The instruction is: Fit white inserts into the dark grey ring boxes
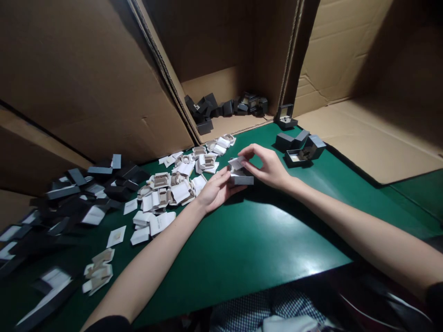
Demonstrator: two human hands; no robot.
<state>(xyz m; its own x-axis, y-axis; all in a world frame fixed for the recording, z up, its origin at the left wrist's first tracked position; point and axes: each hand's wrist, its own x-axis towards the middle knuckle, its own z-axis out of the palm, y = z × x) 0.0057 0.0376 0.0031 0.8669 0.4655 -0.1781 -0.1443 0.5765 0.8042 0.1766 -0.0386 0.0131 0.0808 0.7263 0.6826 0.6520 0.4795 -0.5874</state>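
My left hand grips a small dark grey box from the left, fingers curled round its side. My right hand pinches a white insert sitting on top of that box. Both hands meet above the green table, a little beyond its middle. The box's inside is hidden by the insert and my fingers.
A heap of white inserts lies left of my hands. Dark flat lids and boxes pile at the far left. Two or three grey boxes stand at the right, one open behind. A cardboard carton holds several finished boxes.
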